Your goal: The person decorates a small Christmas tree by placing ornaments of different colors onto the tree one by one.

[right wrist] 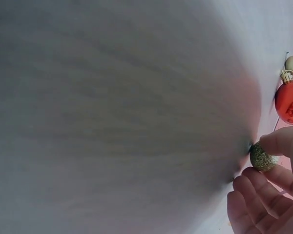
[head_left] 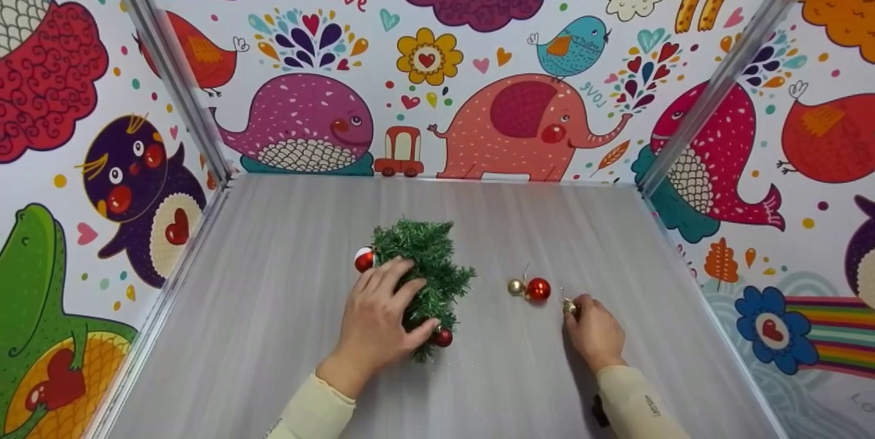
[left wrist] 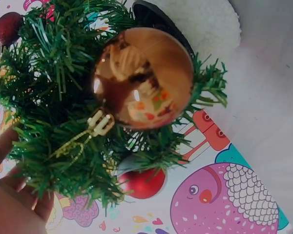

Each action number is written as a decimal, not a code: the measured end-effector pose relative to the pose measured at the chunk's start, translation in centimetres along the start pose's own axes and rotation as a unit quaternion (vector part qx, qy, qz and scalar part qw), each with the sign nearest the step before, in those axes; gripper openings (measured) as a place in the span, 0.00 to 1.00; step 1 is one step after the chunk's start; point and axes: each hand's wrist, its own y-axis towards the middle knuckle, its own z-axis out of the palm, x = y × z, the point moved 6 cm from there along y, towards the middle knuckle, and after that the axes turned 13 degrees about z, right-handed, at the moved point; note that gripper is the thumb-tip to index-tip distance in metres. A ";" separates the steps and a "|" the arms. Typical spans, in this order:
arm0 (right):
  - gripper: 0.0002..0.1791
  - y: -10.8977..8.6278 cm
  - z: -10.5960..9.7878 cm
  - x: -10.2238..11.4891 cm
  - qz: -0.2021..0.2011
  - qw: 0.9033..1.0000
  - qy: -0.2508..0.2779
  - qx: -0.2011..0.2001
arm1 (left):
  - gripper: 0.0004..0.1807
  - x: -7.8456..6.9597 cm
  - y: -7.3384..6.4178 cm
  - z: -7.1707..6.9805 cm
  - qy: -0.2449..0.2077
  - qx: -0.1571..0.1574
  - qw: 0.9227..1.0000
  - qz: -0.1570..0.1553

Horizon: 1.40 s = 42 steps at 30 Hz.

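A small artificial Christmas tree [head_left: 431, 268] stands left of centre on the table, seen from above. My left hand [head_left: 383, 312] grips its branches from the near left side. Among the branches hang a red-and-white bauble [head_left: 364, 260], a dark red bauble [head_left: 443, 337] and, in the left wrist view, a shiny gold bauble [left wrist: 144, 78]. To the right, my right hand [head_left: 596, 333] pinches a small gold glitter bauble [right wrist: 263, 157] between thumb and fingers, low at the tabletop. Just left of that hand lie a red bauble [head_left: 539, 290] and a small gold bauble [head_left: 516, 286].
The grey wood-grain table [head_left: 287, 302] is walled in by printed cartoon panels [head_left: 410, 1] at the back and both sides. Metal corner posts [head_left: 171, 63] rise at the rear corners. The tree has a white fluffy base [left wrist: 212, 29] in the left wrist view.
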 end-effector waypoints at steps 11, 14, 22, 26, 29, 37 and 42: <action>0.12 0.0 0.1 0.1 -0.009 1.000 -0.004 -0.001 | 0.26 -0.2 0.0 0.0 0.002 0.010 1.000 0.004; 0.10 -0.1 0.0 0.1 -0.010 1.000 -0.006 -0.006 | 0.25 -0.1 0.0 -0.1 0.005 0.013 1.000 0.008; 0.09 -0.2 0.1 0.1 -0.017 1.000 -0.004 -0.015 | 0.25 0.1 -0.1 -0.2 0.005 0.026 1.000 0.016; 0.09 -0.1 0.1 0.0 -0.019 1.000 -0.002 -0.018 | 0.24 0.3 -0.2 -0.4 -0.003 0.030 0.999 0.016; 0.10 -0.1 0.1 0.0 -0.018 1.000 -0.001 -0.018 | 0.24 0.4 -0.3 -0.5 -0.009 0.027 0.999 0.016; 0.11 0.0 0.1 0.1 -0.015 1.000 -0.005 -0.015 | 0.21 1.0 -0.7 -0.9 -0.030 0.011 0.999 0.012; 0.10 -0.2 0.0 0.1 -0.018 1.000 0.000 -0.021 | 0.20 1.4 -1.0 -1.1 -0.034 0.006 0.999 0.007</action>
